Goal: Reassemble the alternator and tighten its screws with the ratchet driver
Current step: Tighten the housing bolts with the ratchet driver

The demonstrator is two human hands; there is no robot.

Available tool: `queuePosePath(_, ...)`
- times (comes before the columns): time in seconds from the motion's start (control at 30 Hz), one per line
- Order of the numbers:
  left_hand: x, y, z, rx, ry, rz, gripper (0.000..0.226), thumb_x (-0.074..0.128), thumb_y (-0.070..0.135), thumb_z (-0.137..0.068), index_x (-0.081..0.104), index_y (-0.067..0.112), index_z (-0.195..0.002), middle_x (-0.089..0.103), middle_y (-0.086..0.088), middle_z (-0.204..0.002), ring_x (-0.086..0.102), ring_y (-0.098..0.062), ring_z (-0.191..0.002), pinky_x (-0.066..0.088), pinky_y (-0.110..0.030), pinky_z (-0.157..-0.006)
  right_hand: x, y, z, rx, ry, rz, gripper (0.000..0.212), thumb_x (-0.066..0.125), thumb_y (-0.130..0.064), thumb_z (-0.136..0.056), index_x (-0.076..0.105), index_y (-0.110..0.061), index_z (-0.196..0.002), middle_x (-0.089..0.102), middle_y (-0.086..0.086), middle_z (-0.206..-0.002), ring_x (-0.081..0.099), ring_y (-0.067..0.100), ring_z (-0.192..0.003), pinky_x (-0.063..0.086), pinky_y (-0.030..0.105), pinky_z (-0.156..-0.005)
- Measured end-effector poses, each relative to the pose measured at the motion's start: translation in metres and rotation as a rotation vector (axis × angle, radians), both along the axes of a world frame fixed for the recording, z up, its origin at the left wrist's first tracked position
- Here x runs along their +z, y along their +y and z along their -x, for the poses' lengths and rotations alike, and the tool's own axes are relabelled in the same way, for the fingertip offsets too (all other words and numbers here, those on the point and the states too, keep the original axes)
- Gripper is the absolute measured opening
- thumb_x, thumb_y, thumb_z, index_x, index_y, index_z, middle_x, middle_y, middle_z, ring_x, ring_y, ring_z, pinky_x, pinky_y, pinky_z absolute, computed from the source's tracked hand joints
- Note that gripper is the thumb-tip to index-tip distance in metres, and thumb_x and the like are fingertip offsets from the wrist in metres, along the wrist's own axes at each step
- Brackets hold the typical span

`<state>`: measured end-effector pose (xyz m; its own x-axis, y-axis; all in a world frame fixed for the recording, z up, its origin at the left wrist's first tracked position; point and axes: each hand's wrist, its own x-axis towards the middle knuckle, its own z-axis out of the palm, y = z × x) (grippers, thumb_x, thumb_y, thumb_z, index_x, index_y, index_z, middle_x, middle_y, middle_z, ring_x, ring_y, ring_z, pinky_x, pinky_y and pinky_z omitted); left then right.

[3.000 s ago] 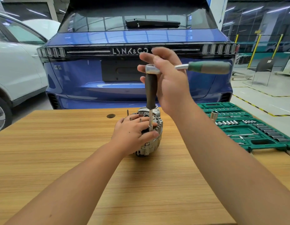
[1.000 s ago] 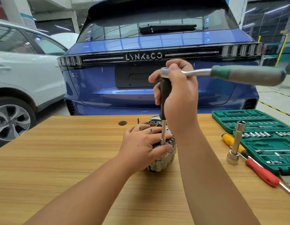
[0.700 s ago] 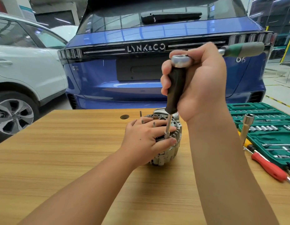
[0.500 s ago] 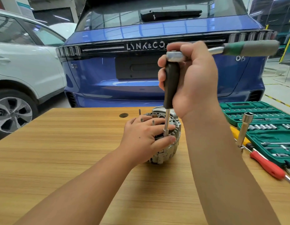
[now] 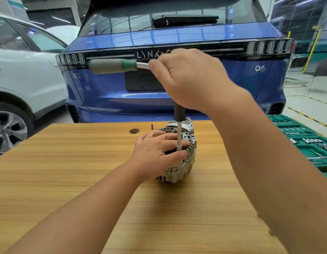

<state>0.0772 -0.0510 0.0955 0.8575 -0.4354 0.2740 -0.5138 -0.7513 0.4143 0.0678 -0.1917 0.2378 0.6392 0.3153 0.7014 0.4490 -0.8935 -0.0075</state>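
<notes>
A silver alternator (image 5: 184,162) stands on the wooden table (image 5: 85,171). My left hand (image 5: 157,153) lies over its top and near side; its thumb and forefinger pinch the socket at the tip of the extension bar (image 5: 179,132). The bar stands upright on the alternator. My right hand (image 5: 190,77) grips the ratchet driver (image 5: 113,66) at its head, above the bar. The green and grey handle points left. A loose bolt (image 5: 151,126) stands just behind the alternator.
A green socket set case (image 5: 305,142) lies open at the table's right edge. A round hole (image 5: 134,131) sits in the table behind the alternator. A blue car (image 5: 177,99) is parked close behind the table and a white car (image 5: 21,85) to the left.
The ratchet handle has swung from pointing right to pointing left. My right hand has turned with it over the bar. My left hand stays on the alternator.
</notes>
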Motion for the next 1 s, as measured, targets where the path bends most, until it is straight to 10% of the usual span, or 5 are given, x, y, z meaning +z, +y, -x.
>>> queuePosePath(0.1,0.002,-0.001,0.002,0.001,0.003,-0.036,0.02,0.028,0.073,-0.085,0.036,0.083,-0.101,0.022,0.06,-0.116,0.015,0.012,-0.126,0.005,-0.035,-0.112,0.021,-0.007,-0.004,-0.065,0.189,-0.077,0.035,0.045,-0.039,-0.099,0.051,-0.019,-0.072,0.053,-0.002,-0.063,0.049,0.021,-0.057,0.029,0.03,-0.052)
queuePosePath(0.2,0.005,-0.003,0.005,0.017,0.006,-0.042,0.024,0.02,0.074,-0.086,0.037,0.084,-0.098,0.021,0.062,-0.114,0.015,0.011,-0.126,0.004,-0.034,-0.111,0.022,-0.015,-0.002,0.321,0.705,-0.739,0.018,0.052,-0.015,-0.094,0.064,-0.001,-0.094,0.073,0.007,-0.068,0.072,0.024,-0.064,0.056,0.035,-0.067)
queuePosePath(0.37,0.005,-0.004,0.006,0.016,0.001,-0.058,0.028,0.013,0.075,-0.086,0.036,0.083,-0.101,0.028,0.052,-0.127,0.016,0.007,-0.135,0.005,-0.037,-0.114,-0.005,-0.026,-0.002,0.848,1.119,-1.353,0.014,0.054,-0.025,-0.092,0.06,-0.018,-0.082,0.076,0.0,-0.084,0.075,0.022,-0.087,0.045,0.052,-0.096)
queuePosePath(0.67,0.002,-0.008,0.007,0.047,-0.024,-0.072,0.024,0.011,0.076,-0.086,0.032,0.085,-0.092,0.028,0.052,-0.126,0.018,0.003,-0.139,0.006,-0.038,-0.113,-0.046,0.005,0.001,0.968,0.471,-1.405,0.02,0.047,-0.035,-0.105,0.062,-0.021,-0.108,0.068,0.009,-0.085,0.057,0.019,-0.064,0.048,0.03,-0.058)
queuePosePath(1.0,0.004,-0.006,0.007,0.023,-0.024,-0.057,0.025,0.016,0.072,-0.088,0.036,0.082,-0.1,0.034,0.049,-0.129,0.019,0.004,-0.137,0.006,-0.036,-0.114,-0.057,-0.011,-0.005,1.465,0.657,-1.286,0.058,0.022,-0.041,-0.092,0.049,-0.012,-0.134,0.055,0.019,-0.098,0.044,0.03,-0.081,0.035,0.041,-0.075)
